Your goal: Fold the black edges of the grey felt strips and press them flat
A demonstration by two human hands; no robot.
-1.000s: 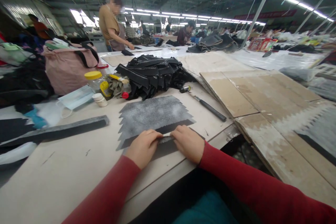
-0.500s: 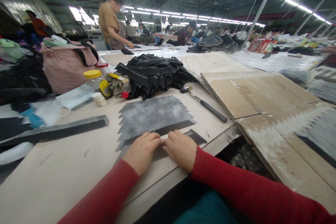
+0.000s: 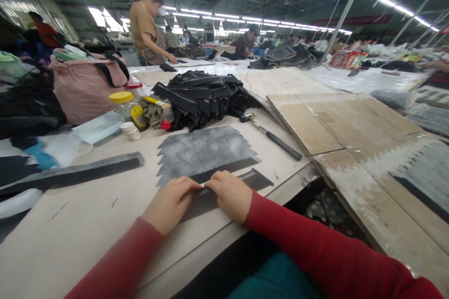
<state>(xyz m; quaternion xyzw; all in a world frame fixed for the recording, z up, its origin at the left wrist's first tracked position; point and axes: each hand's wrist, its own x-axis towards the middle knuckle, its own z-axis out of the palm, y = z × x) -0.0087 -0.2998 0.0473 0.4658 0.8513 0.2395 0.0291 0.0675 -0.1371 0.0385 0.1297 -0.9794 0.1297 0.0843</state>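
Note:
A dark strip of material (image 3: pixel 199 204) lies on the pale work board near its front edge, its far edge turned up into a narrow fold. My left hand (image 3: pixel 172 204) pinches that fold, thumb and fingers pressed together. Right beside it, almost touching, my right hand (image 3: pixel 230 196) pinches the same fold. The strip's right end, with a folded grey-edged lip, shows past my right hand; its left end is hidden under my left hand. Just beyond my fingers lies an overlapping row of grey strips (image 3: pixel 206 149) with jagged, stepped ends and a black front edge.
Behind the grey strips rises a heap of black strips (image 3: pixel 203 96). A black-handled tool (image 3: pixel 282 144) lies to the right, next to cardboard sheets (image 3: pixel 308 126). To the left are a yellow-lidded jar (image 3: pixel 121 103), a small white bottle (image 3: pixel 131 131), a face mask (image 3: pixel 96 128) and a pink bag (image 3: pixel 86 84).
Both my hands have slid left along the strip, keeping close together. More of the strip's right end shows now. The view has shifted slightly.

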